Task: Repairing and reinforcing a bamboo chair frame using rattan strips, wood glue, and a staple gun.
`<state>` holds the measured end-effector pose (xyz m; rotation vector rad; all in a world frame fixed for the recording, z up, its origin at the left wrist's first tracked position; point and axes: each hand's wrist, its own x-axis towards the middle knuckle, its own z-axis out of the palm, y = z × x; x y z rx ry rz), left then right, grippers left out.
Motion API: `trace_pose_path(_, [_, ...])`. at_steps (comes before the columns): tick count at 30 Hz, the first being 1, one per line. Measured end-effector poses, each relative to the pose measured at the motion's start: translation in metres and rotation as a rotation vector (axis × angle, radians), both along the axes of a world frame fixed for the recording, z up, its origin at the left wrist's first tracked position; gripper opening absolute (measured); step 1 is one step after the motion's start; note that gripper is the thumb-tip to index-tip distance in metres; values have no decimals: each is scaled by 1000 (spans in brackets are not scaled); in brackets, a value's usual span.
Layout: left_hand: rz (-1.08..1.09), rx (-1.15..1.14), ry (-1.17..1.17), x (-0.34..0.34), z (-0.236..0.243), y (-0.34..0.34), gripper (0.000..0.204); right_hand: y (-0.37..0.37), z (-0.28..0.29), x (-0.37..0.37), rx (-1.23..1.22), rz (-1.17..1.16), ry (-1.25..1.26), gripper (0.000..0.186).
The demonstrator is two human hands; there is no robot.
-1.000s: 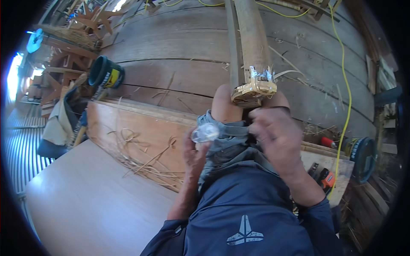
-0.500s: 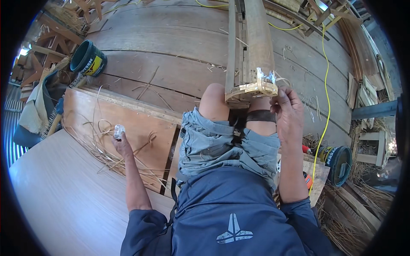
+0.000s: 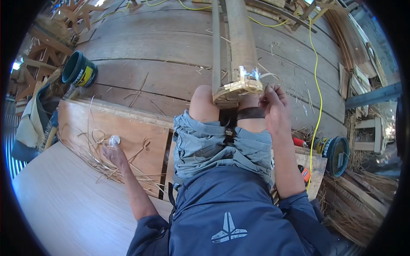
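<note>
A long wooden piece (image 3: 242, 38) reaches from the far edge to my knees, its curved near end between them. Pale strip binding (image 3: 249, 86) wraps that end, and shiny clear plastic (image 3: 248, 72) sits on top. My right hand (image 3: 275, 104) is just right of it, thumb and fingers pinched. A thin pale strip (image 3: 270, 75) curls out above these fingers; whether they hold it is hidden. Out to the left, my left hand (image 3: 114, 154) is over loose strips, closed with a crumpled whitish plastic wad (image 3: 114, 141) at its fingers, which are slightly blurred.
Loose cane-like strips (image 3: 96, 160) lie on a brown board (image 3: 141, 134) at left. A dark green bucket (image 3: 78, 70) stands beyond it, another bucket (image 3: 340, 155) lies at right. A yellow cord (image 3: 317, 77) crosses the plank floor. Wood offcuts (image 3: 358, 196) are piled at lower right.
The whole view has shifted a little left and down. My left hand has turned and lowered over the strips by the plastic wad. My right hand stays pinched beside the wrapped end.
</note>
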<state>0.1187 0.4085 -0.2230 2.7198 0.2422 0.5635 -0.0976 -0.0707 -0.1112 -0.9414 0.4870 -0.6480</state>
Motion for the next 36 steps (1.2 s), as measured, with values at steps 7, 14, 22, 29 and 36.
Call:
trace_pose_path(7, [-1306, -1143, 382, -94, 127, -224, 33, -35, -30, -13, -377, 246, 483, 17])
trace_pose_path(14, [-2511, -895, 737, -230, 235, -329, 44, -109, -54, -26, -1401, 465, 938, 21])
trace_pose_path(22, [-2803, -895, 788, -247, 287, -347, 55, -127, -68, -112, -1484, 586, 1175, 11])
trace_pose_path(29, [-2391, -1504, 377, -271, 304, -317, 25, -116, -72, -182, -1458, 488, 1255, 25])
trace_pose_path(36, [-2621, -1558, 511, -203, 267, -329, 18, -75, -70, -232, -843, 293, 1339, 19])
